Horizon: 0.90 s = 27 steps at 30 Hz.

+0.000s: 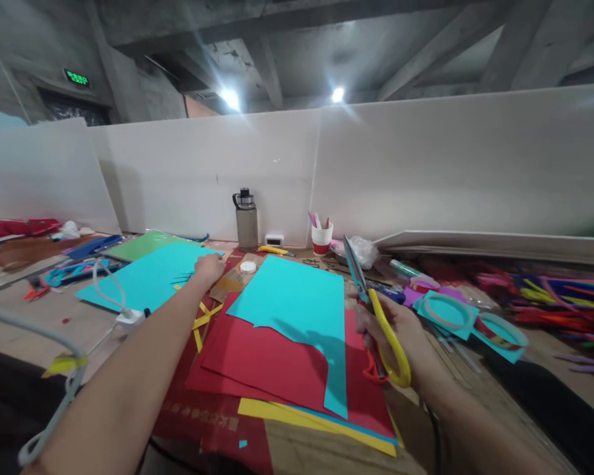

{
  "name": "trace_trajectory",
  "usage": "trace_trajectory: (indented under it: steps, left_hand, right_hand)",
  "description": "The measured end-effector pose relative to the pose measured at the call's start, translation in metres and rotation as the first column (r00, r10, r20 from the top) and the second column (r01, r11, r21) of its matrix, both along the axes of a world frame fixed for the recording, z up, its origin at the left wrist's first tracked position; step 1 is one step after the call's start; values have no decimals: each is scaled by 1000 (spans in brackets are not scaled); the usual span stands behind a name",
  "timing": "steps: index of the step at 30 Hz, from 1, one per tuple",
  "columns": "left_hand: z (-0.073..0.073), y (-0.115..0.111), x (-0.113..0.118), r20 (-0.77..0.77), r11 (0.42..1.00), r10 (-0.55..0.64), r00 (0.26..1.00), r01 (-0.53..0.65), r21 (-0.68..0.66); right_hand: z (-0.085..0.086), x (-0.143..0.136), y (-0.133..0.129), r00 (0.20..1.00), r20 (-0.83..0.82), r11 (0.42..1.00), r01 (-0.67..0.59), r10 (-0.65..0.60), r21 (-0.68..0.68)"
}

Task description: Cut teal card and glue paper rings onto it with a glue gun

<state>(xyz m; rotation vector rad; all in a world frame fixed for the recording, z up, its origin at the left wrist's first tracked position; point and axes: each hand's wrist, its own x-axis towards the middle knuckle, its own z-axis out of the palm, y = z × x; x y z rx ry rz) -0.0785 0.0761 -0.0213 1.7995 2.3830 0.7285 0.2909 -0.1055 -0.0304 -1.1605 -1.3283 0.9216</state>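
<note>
My right hand [391, 320] grips a pair of scissors [390, 340] with a yellow handle, its blades pointing up and away. A red loop [375, 371] shows below the fingers; whether it belongs to the scissors I cannot tell. Under them lies a cut turquoise sheet [297, 300] with a curved, jagged lower edge, on top of red sheets [272, 356]. My left hand [209, 269] is reached forward at the right edge of another turquoise sheet [148, 270]. Its fingers look closed, and what they hold, if anything, is hidden. Thin dark strips [182, 278] lie beside it.
Yellow sheets [262, 410] stick out below the red ones. At the back stand a bottle [247, 224], a paper cup with pens [321, 237] and a yellow cutter [276, 251]. Right are tape rolls [497, 332] and pipe cleaners [549, 297]; left, a cable with white plug [130, 319].
</note>
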Motion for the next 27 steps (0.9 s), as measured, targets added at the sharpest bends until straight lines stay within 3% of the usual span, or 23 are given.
trace_trajectory:
  steps: [5,10,11,12,14,16,18,20,23,27]
  left_hand:
    - [-6,-1,-3,-87,998,46,995,-50,-42]
    - [17,-4,10,-142,998,59,988,-56,31]
    - [22,-6,20,-154,997,29,988,-18,73]
    - [27,-9,33,-164,984,-100,981,122,131]
    - [31,-22,66,-159,882,-433,887,453,128]
    - [30,-41,102,-141,707,-687,713,701,98]
    - [24,-64,134,-125,537,-834,537,843,37]
    - [17,-83,156,-110,415,-906,408,909,-50]
    - [11,-100,171,-66,335,-942,330,938,-89]
    - [7,-106,169,-5,279,-960,280,954,-106]
  right_hand:
    - [11,-1,-3,999,-2,999,37,-37,-20]
    - [16,5,-1,998,-49,998,48,-49,-36]
    - [16,6,0,997,-53,998,47,-48,-33]
    - [17,7,0,997,-55,998,48,-49,-28]
    - [18,8,0,997,-49,998,51,-52,-21]
    - [18,10,0,997,-45,998,59,-60,-18]
    - [18,11,0,996,-50,998,67,-68,-16]
    - [17,12,1,996,-58,997,72,-71,-1]
    - [15,13,1,996,-64,997,69,-67,24]
    - [13,14,3,997,-60,998,57,-58,-9]
